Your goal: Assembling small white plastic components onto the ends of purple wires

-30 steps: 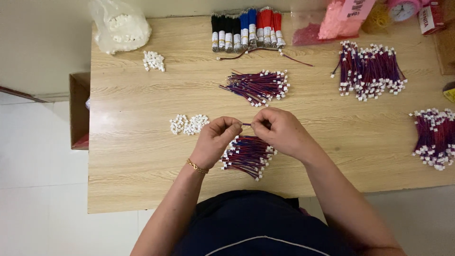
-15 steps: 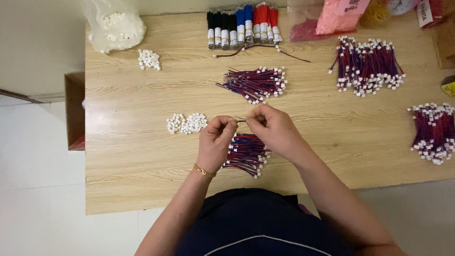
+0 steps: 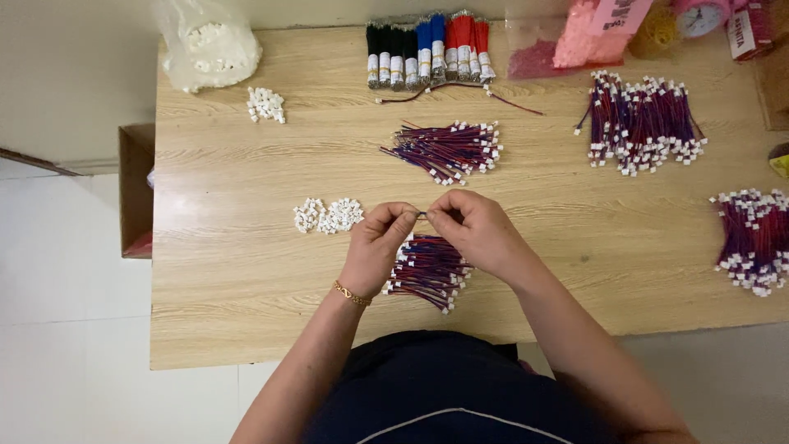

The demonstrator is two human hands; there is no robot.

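Observation:
My left hand (image 3: 380,247) and my right hand (image 3: 477,230) meet over the wooden table (image 3: 246,279), fingertips pinched on the two ends of a short thin wire (image 3: 422,215). Whether a small white connector is in the left fingers is hidden. Just under the hands lies a bundle of red and blue wires (image 3: 429,271) with white connectors. A small heap of loose white connectors (image 3: 327,215) sits to the left of my left hand. A gold bracelet is on the left wrist.
Further wire bundles lie at centre back (image 3: 450,150), back right (image 3: 645,123) and right edge (image 3: 754,238). Wrapped wire rolls in black, blue and red (image 3: 427,51), a bag of white connectors (image 3: 209,45), pink bags (image 3: 575,41) and a cardboard box (image 3: 136,189) left of the table.
The hands stay pinched on the wire at the same spot; only slight finger movement and a small shift of the view.

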